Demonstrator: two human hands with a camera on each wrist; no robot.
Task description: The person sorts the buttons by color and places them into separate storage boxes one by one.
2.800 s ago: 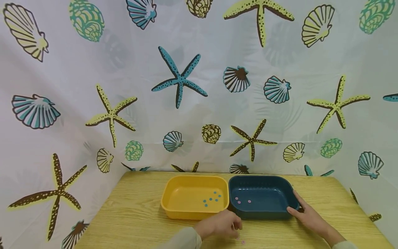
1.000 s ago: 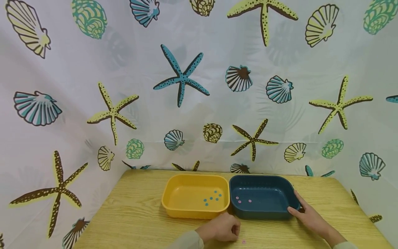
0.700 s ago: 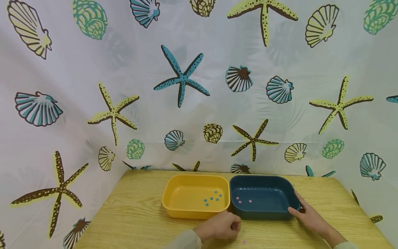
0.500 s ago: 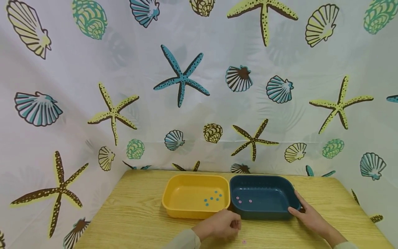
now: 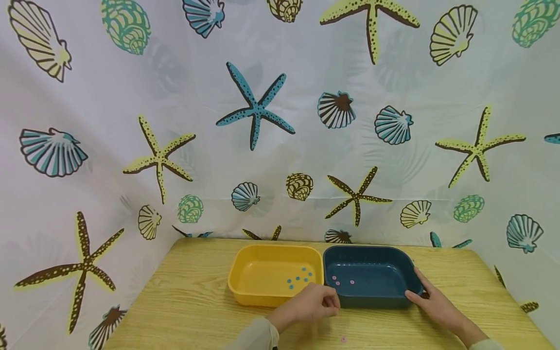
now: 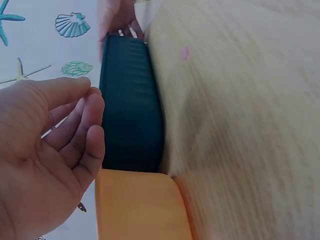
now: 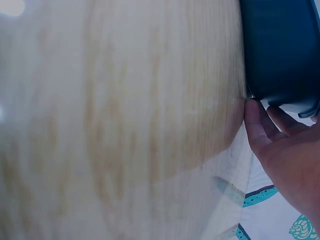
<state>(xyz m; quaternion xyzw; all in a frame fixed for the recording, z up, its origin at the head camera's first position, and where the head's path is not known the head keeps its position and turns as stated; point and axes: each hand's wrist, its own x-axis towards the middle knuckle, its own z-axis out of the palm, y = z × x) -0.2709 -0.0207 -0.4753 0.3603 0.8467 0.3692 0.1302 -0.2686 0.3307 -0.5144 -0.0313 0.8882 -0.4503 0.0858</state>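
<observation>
My left hand (image 5: 311, 302) is raised just in front of the seam between the two trays, its thumb and index finger pinched together. What sits between the fingertips is too small or hidden to see, but one of two small pink buttons from the table is gone. The other pink button (image 5: 343, 339) lies on the table, also visible as a pink button (image 6: 185, 52) in the left wrist view. My right hand (image 5: 437, 304) grips the right end of the dark blue tray (image 5: 372, 302). Three pink buttons (image 5: 352, 282) lie in that tray.
A yellow tray (image 5: 258, 297) stands against the blue tray's left side, with several blue buttons (image 5: 298, 278) inside. Both stand on a wood-grain table (image 5: 188, 301). A white curtain (image 5: 280, 160) printed with shells and starfish encloses the back and sides.
One pink button left the table under my left hand, which has since risen towards the trays' front walls with fingertips pinched. My right hand stays on the blue tray.
</observation>
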